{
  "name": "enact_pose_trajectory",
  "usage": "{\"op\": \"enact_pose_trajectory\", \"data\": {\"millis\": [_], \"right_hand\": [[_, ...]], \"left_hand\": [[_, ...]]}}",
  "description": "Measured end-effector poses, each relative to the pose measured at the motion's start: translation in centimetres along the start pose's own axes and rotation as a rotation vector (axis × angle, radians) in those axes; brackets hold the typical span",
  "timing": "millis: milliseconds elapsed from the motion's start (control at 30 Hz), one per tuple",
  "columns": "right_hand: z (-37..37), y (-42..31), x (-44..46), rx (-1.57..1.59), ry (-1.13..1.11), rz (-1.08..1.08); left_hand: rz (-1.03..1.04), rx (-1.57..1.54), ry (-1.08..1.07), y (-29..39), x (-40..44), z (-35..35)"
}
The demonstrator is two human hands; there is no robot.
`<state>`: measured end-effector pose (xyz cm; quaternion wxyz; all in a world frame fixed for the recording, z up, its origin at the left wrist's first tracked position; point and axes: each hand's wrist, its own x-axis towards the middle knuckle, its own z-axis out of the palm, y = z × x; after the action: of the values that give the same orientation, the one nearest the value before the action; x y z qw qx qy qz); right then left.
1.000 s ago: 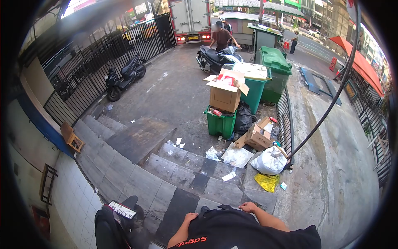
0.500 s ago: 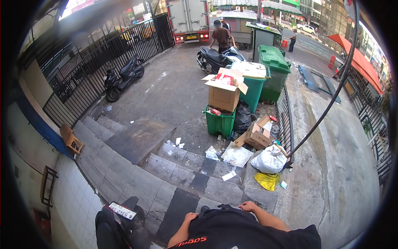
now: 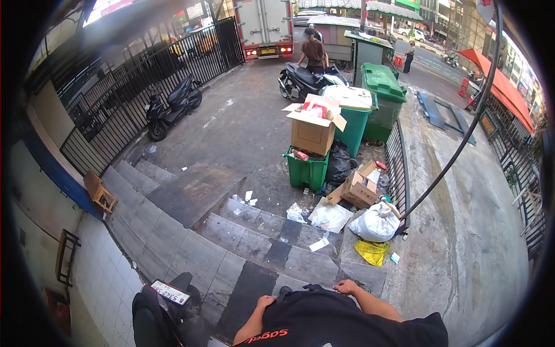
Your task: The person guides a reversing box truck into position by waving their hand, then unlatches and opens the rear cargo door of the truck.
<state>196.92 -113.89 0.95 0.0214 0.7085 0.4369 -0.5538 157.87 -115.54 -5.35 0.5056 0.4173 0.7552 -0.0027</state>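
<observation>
My left hand (image 3: 266,301) rests by the left side of my black shirt (image 3: 341,324), its fingers curled in. On the other side of the shirt front, my right hand (image 3: 346,287) is also curled, close to the hem. The shirt and the angle hide the insides of both hands, so I cannot make out whether anything is in them. Just ahead of my hands are grey tiled steps (image 3: 300,263). A scooter's tail with a white number plate (image 3: 171,292) stands to the left of my left hand.
Green bins (image 3: 381,92), an open cardboard box (image 3: 312,136), a white sack (image 3: 376,222) and a yellow bag (image 3: 372,252) crowd the right. A dark ramp plate (image 3: 199,194) covers some steps. Beyond are a black scooter (image 3: 173,107), a person (image 3: 314,52) beside a motorbike (image 3: 303,81), and a truck (image 3: 263,26).
The person beside the motorbike has shifted slightly to the right and turned, while the motorbike has moved a little to the right. My hands stay in place.
</observation>
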Motion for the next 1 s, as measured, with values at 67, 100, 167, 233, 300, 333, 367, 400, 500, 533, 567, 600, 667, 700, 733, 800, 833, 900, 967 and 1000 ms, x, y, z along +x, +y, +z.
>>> {"op": "enact_pose_trajectory", "data": {"millis": [67, 100, 167, 233, 300, 333, 367, 400, 500, 533, 567, 600, 667, 700, 733, 800, 833, 900, 967, 1000], "right_hand": [[-0.1, -0.2, -0.2, 0.011, 0.000, -0.004], [-0.1, -0.4, -0.3, 0.005, -0.002, 0.012], [-0.1, -0.4, -0.2, 0.001, -0.003, 0.027], [0.0, -0.2, -0.1, -0.003, 0.009, 0.012], [0.1, -0.1, -0.1, 0.005, 0.006, 0.015], [0.2, 0.0, -0.1, 0.010, 0.004, 0.018], [0.2, 0.0, -0.1, 0.013, 0.005, 0.018], [0.2, 0.1, -0.3, 0.001, 0.016, 0.020], [0.4, 0.3, -0.2, -0.005, 0.023, 0.022], [0.4, 0.5, -0.1, 0.000, 0.016, 0.023], [0.4, 0.5, -0.2, 0.004, 0.017, 0.024], [0.4, 0.6, -0.3, -0.013, 0.029, 0.018], [0.4, 0.9, -0.4, -0.027, 0.041, 0.013], [0.5, 1.1, -0.2, -0.029, 0.042, 0.011], [0.5, 1.3, -0.1, -0.032, 0.044, 0.008], [0.6, 1.4, -0.1, -0.018, 0.035, 0.015], [0.6, 1.6, -0.1, -0.006, 0.026, 0.021], [0.4, 1.5, -0.5, -0.019, 0.034, 0.017], [0.5, 1.5, -0.5, -0.034, 0.040, 0.013], [0.5, 1.6, -0.4, -0.033, 0.048, 0.011]], "left_hand": [[-0.010, -0.005, -0.024, 0.0, -0.1, 0.0], [-0.009, -0.004, -0.024, 0.0, 0.0, 0.0], [0.010, 0.036, 0.002, -0.2, 0.3, 0.2], [0.005, 0.010, -0.006, -0.5, 0.7, 0.3], [0.001, -0.014, -0.013, -0.7, 0.8, 0.4], [0.003, -0.036, -0.029, -0.8, 0.8, 0.4], [0.004, -0.059, -0.045, -0.6, 0.6, 0.3], [0.005, -0.055, -0.046, -0.3, 0.5, 0.2], [0.016, 0.060, -0.033, 0.0, 0.6, 0.0], [0.026, 0.049, -0.029, -0.1, 0.6, 0.0], [0.037, 0.039, -0.026, -0.2, 0.7, 0.1], [0.039, 0.043, -0.027, -0.2, 0.9, 0.2], [0.068, 0.089, -0.014, -0.2, 1.1, 0.3], [0.069, 0.091, -0.015, -0.3, 1.2, 0.4], [0.057, 0.082, -0.023, -0.3, 1.3, 0.4], [0.045, 0.074, -0.033, -0.2, 1.3, 0.4], [0.043, 0.088, -0.033, -0.1, 1.3, 0.4], [0.041, 0.102, -0.034, -0.3, 1.6, 0.6], [0.022, 0.077, -0.057, -0.4, 1.6, 0.6], [0.022, 0.077, -0.057, -0.4, 1.5, 0.6]]}}
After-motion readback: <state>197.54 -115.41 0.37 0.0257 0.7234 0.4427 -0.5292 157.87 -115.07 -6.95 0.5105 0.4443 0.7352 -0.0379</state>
